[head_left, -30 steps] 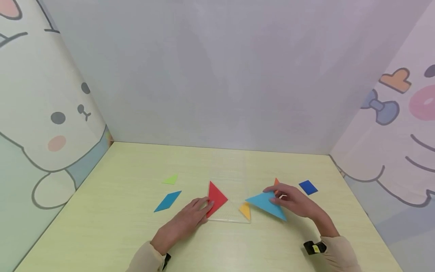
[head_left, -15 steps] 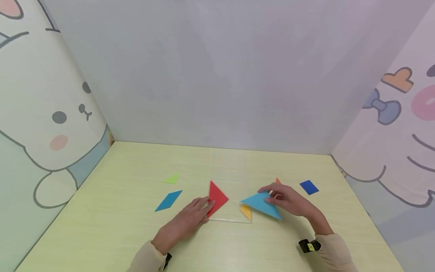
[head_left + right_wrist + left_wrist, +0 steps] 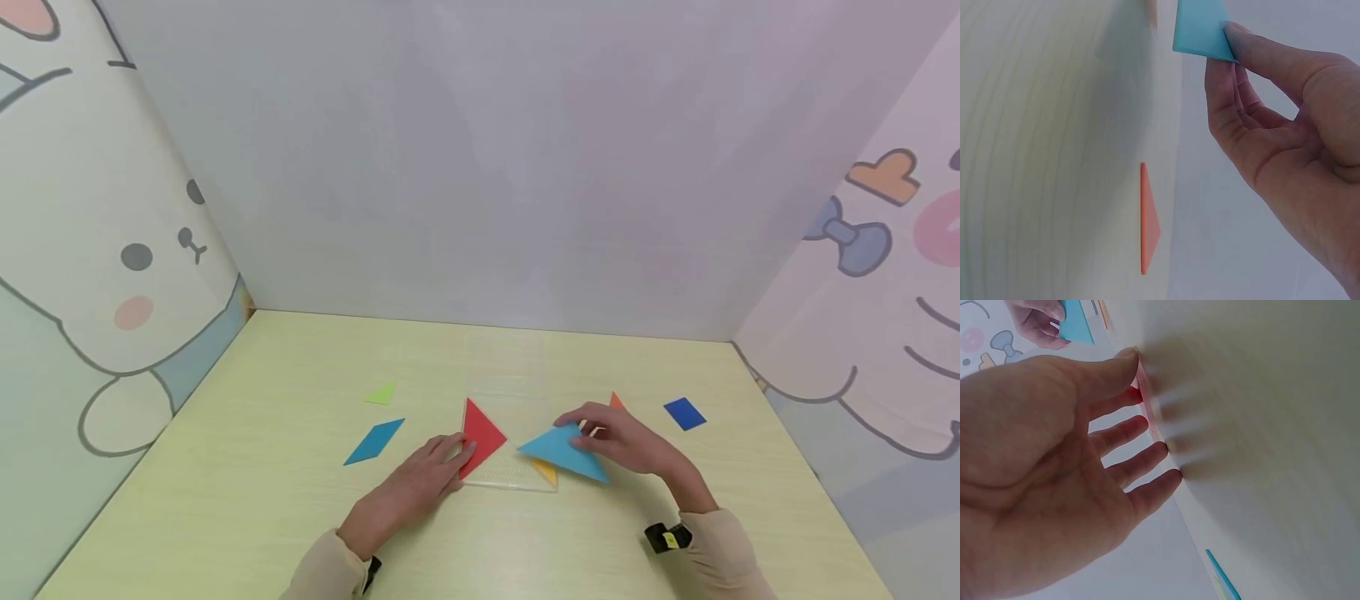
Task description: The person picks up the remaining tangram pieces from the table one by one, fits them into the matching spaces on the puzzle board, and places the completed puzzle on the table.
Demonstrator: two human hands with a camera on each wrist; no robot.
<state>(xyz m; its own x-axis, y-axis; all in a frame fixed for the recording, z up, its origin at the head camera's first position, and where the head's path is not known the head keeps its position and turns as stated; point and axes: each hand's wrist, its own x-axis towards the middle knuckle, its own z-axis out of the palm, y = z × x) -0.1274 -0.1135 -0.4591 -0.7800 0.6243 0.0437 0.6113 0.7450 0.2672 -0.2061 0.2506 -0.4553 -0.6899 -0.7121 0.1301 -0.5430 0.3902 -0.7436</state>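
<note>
"While the left hand (image 3: 414,487) lies back upward, how do its fingers sit?"

"Nearly straight, tips touching the left edge of the clear tray (image 3: 498,486), by the red triangle (image 3: 485,437)."

"Right hand (image 3: 621,439)?"

"Apart from it; forearm slanting in from near right, thumb and fingers pinching the light-blue triangle (image 3: 561,453), tilted, raised by the tray's right side."

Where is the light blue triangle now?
In the head view, right of centre, the light blue triangle is pinched by the right hand, partly hiding the yellow piece, with the red triangle to its left.
</note>
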